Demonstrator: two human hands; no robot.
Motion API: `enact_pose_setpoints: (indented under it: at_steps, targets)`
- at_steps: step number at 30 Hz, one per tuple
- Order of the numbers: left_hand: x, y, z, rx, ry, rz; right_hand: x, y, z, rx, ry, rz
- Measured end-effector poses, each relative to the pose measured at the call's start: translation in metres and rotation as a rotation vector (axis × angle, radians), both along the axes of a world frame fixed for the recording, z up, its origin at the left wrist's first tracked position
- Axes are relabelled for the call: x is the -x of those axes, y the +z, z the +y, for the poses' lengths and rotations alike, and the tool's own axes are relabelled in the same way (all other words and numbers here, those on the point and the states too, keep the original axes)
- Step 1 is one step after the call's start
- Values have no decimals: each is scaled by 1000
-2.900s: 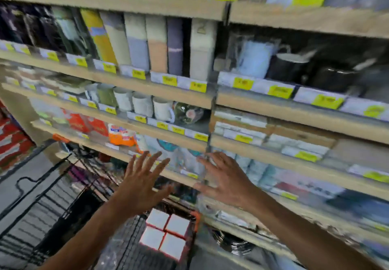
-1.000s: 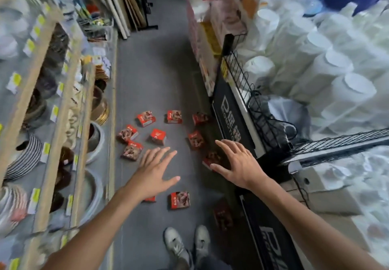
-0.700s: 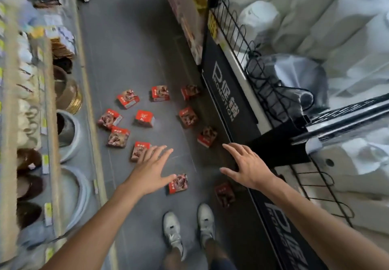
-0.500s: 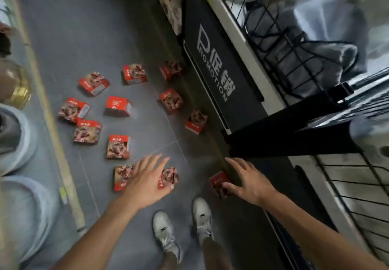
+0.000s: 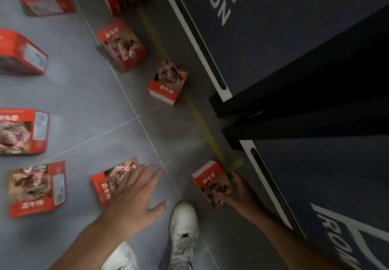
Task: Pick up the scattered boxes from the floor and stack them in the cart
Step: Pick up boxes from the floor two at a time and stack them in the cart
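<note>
Red cardboard boxes printed with a food photograph are lying scattered over the grey tiled floor (image 5: 88, 101). The right hand (image 5: 237, 189) is gripping one box (image 5: 211, 182) low at the right, its fingers curled around the box's far side and its thumb lying against the near edge; whether this box is resting on the floor or lifted clear of it cannot be told. The left hand (image 5: 134, 193) is reaching out with fingers straight and spread, lying over a second box (image 5: 109, 182) that is sitting flat on the floor; contact with it cannot be confirmed. Another box (image 5: 168, 82) is lying near a yellow tape line (image 5: 202, 120) running along the floor, and a further box (image 5: 122, 46) is lying beyond it to the left. More boxes are lying along the left edge, one (image 5: 36, 187) just left of the left hand and one (image 5: 23, 131) above that. A white shoe (image 5: 184, 234) is standing between the two forearms. A dark display panel (image 5: 294, 37) with white lettering is occupying the right side.
</note>
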State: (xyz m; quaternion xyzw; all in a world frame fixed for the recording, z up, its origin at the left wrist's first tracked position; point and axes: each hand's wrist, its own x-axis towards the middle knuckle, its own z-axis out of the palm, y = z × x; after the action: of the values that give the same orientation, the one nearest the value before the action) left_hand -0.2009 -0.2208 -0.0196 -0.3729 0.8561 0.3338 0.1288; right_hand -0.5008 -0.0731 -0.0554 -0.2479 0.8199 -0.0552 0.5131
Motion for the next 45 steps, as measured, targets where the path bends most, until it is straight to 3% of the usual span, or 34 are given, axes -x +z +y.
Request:
enact_pose_setpoints:
  at_steps: [5, 10, 16, 25, 32, 38, 45]
  targets:
    - [8, -54, 12, -19, 26, 26, 19, -118, 51, 18, -229, -42]
    - [4, -93, 20, -20, 46, 28, 11, -135, 49, -41, -411, -34]
    - [-1, -112, 24, -106, 99, 65, -4, -134, 57, 35, -519, -2]
    - [-24, -75, 25, -77, 199, 114, -33, -111, 36, 231, -621, 81]
    - [-65, -53, 18, -81, 310, -8, -55, -58, -9, 364, -455, 98]
    - [-100, -70, 12, -258, 795, -82, -72, -16, -58, 390, -346, 40]
    - [-114, -138, 14, -507, 1410, -4, -99, -9, -111, 445, -215, -64]
